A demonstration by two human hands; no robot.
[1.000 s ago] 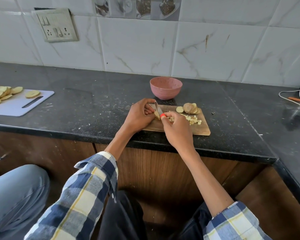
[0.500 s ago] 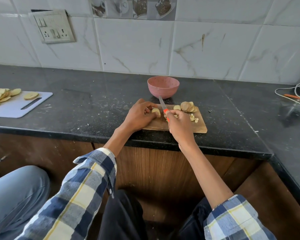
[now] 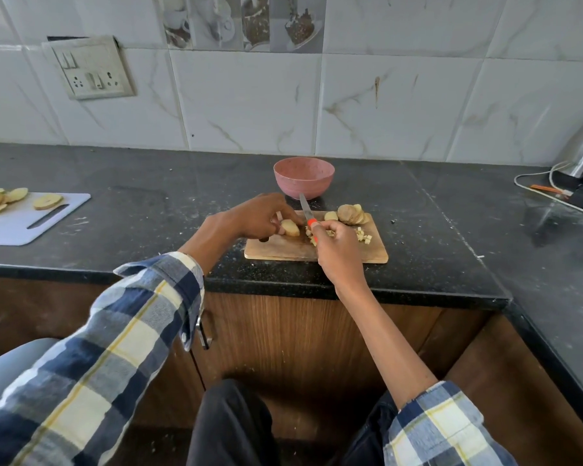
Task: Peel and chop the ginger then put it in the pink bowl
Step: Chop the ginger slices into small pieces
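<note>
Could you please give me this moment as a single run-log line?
phase: chopping | left hand: holds ginger piece | right hand: grips knife | pink bowl: unfilled

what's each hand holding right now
Left hand: holds a pale peeled ginger piece.
Right hand: grips the orange-handled steel knife.

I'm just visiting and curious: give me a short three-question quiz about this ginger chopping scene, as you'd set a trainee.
1. True or false: chopped ginger already lies in the pink bowl.
2. Which hand holds the knife? A) left hand B) right hand C) neither
3. Fill the gap: the left hand holds a ginger piece on the wooden ____.

Key:
1. False as far as the view shows: the visible inside of the bowl looks bare, and the ginger cubes lie on the cutting board.
2. B: the right hand grips the orange handle, blade pointing toward the bowl.
3. Cutting board.
</note>
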